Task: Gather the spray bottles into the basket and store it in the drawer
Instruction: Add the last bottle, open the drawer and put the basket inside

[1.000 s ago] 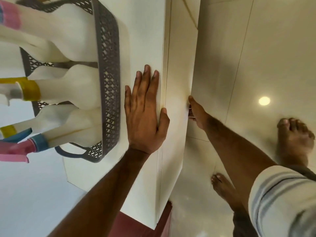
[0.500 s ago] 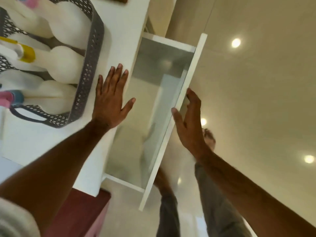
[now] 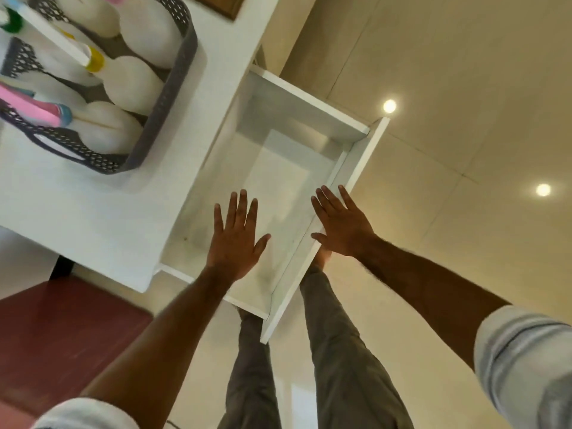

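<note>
Step in hand: we judge we are between opening and loading; the drawer (image 3: 278, 187) stands pulled out from the white cabinet (image 3: 93, 218) and nothing shows inside it, while the basket is not yet lifted
Left hand: our left hand (image 3: 236, 239) hovers flat over the open drawer, fingers straight and spread, holding nothing
Right hand: our right hand (image 3: 343, 224) is at the drawer's front panel (image 3: 359, 168), fingers straight and a little apart, gripping nothing; whether the palm touches the panel we cannot tell
Basket: the grey lattice basket (image 3: 173, 75) sits on the cabinet top, to the left of the drawer and apart from both hands
Spray bottles: the white spray bottles (image 3: 130, 85) lie on their sides inside the basket, coloured collars and triggers pointing away from the drawer; we see none outside it, so gathering looks done
Next move: we reckon both hands must reach left to the basket, take it by its rim or end handle (image 3: 46, 140), keep it level so no bottle rolls out, and lower it into the drawer
Fit: the drawer looks roomy enough, though we cannot be sure
After that: the front panel gets pushed shut
</note>
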A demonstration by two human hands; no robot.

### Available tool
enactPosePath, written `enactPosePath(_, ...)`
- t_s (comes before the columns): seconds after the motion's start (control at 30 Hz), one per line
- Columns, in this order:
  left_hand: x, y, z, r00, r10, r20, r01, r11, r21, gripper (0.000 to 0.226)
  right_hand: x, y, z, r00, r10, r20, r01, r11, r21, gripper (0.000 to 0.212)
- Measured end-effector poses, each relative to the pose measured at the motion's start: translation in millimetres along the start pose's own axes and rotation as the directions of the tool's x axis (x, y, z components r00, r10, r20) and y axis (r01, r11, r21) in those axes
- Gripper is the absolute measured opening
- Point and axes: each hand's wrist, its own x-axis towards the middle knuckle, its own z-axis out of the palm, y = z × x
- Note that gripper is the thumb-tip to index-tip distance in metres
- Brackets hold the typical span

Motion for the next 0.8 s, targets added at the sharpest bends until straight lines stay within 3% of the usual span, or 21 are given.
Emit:
enactPosePath(0.27, -12.4, -20.7, -9.1, 0.998, -0.037, -0.058, 0.032, 0.995, -0.089, 0.078, -27.3, 15.9, 3.6, 0.993, 0.016, 0.12, -0.019, 1.0, 0.023, 0.085)
enactPosePath(0.47, -12.6, -51.1, -45.1, 0.956, -0.18, -0.231, 0.114, 0.956, -0.27, 0.064, 13.6, 2.4, -57.2, 0.999, 0.025, 0.026, -0.03, 0.981, 0.193, 0.082)
enactPosePath(0.57, -17.9, -78.3, -70.1, 0.799, -0.404, -0.445, 0.182, 0.868, -0.461, 0.047, 58.7, 0.6, -115.4, 0.99, 0.024, -0.139, 0.022, 0.947, 0.32, 0.079)
enactPosePath(0.63, -20.5, -100.7, -87.7, 0.614, -0.606, -0.507, 0.26, 0.761, -0.595, 0.038, 94.7, 1.0, -164.6, 0.954, 0.053, -0.296, 0.092, 0.886, 0.455, 0.076)
enactPosePath(0.73, -18.3, -144.4, -108.1, 0.297, -0.871, -0.392, 0.219, 0.462, -0.859, 0.036, 148.8, 4.2, -238.9, 0.891, 0.128, -0.435, 0.196, 0.755, 0.625, 0.068)
enactPosePath(0.8, -13.7, -176.3, -115.4, 0.203, -0.951, -0.233, 0.133, 0.262, -0.956, 0.037, 183.9, 7.5, -281.2, 0.884, 0.163, -0.438, 0.206, 0.705, 0.679, 0.065)
